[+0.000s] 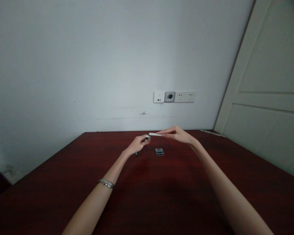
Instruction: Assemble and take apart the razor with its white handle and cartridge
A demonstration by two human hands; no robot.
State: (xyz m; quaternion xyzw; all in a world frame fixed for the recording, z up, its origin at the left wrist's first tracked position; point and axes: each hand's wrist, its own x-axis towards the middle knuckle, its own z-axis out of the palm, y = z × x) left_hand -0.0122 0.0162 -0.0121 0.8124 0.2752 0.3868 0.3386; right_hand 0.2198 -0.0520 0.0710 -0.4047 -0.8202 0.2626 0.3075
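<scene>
Left hand [137, 144] pinches a small silver-and-black object [147, 137], details too small to read. Dark narrow item [136, 154] lies on the red-brown table [147, 202] just beside that hand, partly hidden. White stick [155, 134] is up over the table, its left end near the silver-and-black object; can't tell if touching. Clear case [159, 151] lies on the table below the stick. Right hand [177, 133] grips the stick's right end between fingers and thumb.

Head-worn view, looking forward over table [142, 202], facing wall [100, 58]
</scene>
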